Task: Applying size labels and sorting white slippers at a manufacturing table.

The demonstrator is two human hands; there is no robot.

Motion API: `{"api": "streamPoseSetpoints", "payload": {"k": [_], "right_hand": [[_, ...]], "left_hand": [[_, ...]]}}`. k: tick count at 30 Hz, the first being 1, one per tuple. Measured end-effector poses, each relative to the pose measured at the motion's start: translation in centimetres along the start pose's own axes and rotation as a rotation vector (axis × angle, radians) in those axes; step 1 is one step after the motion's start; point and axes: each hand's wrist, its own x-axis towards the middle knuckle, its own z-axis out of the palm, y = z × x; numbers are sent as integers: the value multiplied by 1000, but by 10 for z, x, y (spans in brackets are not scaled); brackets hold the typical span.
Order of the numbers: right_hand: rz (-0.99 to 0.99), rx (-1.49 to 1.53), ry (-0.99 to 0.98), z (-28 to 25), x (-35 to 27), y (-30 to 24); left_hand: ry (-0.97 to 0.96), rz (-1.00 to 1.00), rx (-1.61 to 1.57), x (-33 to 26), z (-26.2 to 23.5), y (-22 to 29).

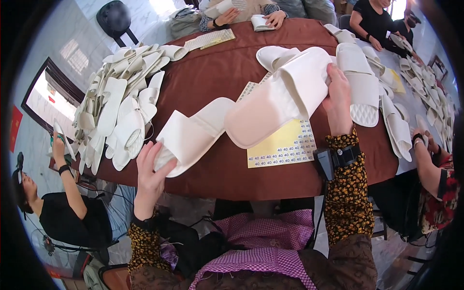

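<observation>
My left hand grips a white open-toe slipper by its toe end, fingers around the strap. In my right hand is a second white slipper, held by its strap end and tilted, its insole facing up. The heels of the two slippers come close together in front of me. Beneath the right slipper lies a yellow-and-white sheet of small printed stickers, partly covered by it. Just beyond the right slipper is another white slipper, partly hidden.
A large heap of white slippers stands on the left of the brown-covered table. More slippers lie along the right side. Across the table a person's hands handle slippers near a sticker sheet. Other people work at both sides.
</observation>
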Motion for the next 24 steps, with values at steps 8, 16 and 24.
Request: {"api": "streamPoseSetpoints", "payload": {"k": [8,16,24], "right_hand": [[32,44,3,-4,1,8],[39,22,-96,-3,-1,12],[72,26,-122,1,-3,12]], "left_hand": [[-197,-319,-74,-38,32,-36],[-7,-1206,-1331,9,39,-29],[-230,-1385,-1743,15,48,-64]]}}
